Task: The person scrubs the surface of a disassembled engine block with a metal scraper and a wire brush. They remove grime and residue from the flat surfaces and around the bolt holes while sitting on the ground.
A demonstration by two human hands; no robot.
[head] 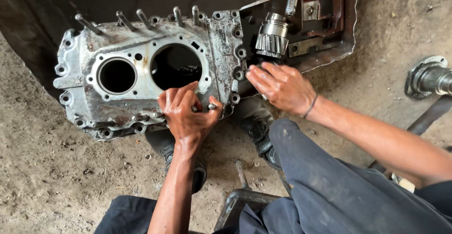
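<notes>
Fingers point(203, 106) of my left hand point(187, 114) pinched what looked like small studs against the housing point(122, 95) on the dirt floor, my right hand point(282, 85) lay open beside the gear point(271, 38), and I judged a greasy slip could drop them into the bore point(175, 66).

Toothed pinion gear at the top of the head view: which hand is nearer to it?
Right. The right hand has its fingertips just below the toothed pinion gear, apparently not touching. The left hand is further down and left, on the housing plate.
</notes>
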